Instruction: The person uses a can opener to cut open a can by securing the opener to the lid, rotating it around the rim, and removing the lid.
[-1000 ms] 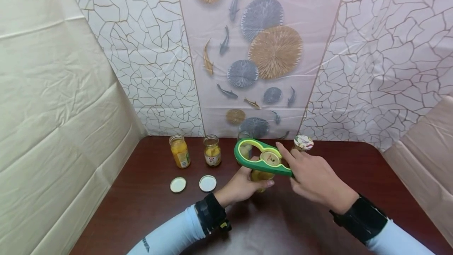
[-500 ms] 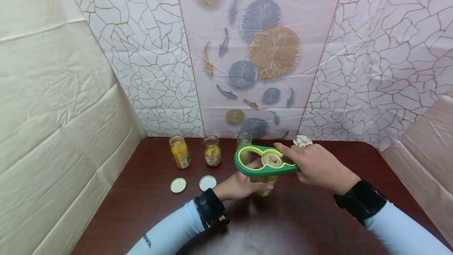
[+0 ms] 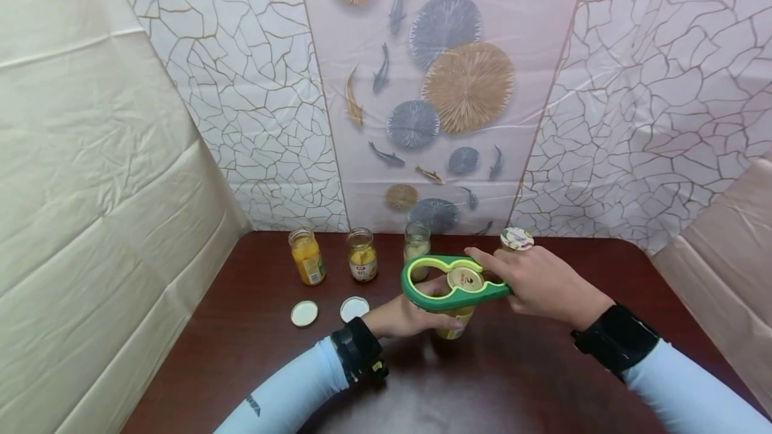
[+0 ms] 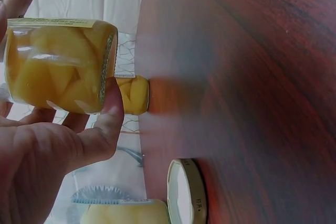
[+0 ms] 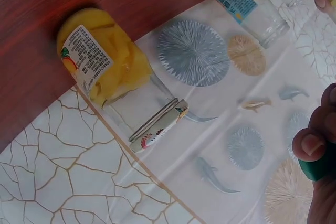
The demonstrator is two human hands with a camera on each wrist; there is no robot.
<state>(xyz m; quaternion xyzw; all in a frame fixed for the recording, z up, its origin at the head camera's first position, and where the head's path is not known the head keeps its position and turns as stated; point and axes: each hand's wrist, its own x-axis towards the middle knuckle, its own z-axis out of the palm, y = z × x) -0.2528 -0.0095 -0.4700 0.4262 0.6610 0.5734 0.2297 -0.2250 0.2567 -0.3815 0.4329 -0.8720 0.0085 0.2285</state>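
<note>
In the head view my left hand [image 3: 409,317] grips a glass jar [image 3: 456,328] of yellow fruit pieces from the left. The left wrist view shows that jar [image 4: 55,69] raised off the table, a fingertip by its base. A green jar opener [image 3: 422,301] with a lime inner edge lies over the jar's top, and the gold lid [image 3: 466,278] shows in one of its openings. My right hand [image 3: 545,286] holds the opener's right end, with the index finger stretched along it. Only the hand's fingers [image 5: 312,142] and a bit of green show in the right wrist view.
Along the table's back stand open jars: an orange-filled jar [image 3: 309,261], a labelled yellow fruit jar [image 3: 362,261] and a pale-filled jar [image 3: 416,241]. A lidded fruit jar [image 5: 105,61] stands behind my right hand. Two loose lids [image 3: 304,313] lie left of my left hand.
The opener's left end has swung down toward me, turning the opener from slanted to nearly level across the view. The jar has shifted slightly nearer to me. Both hands keep their grip.
</note>
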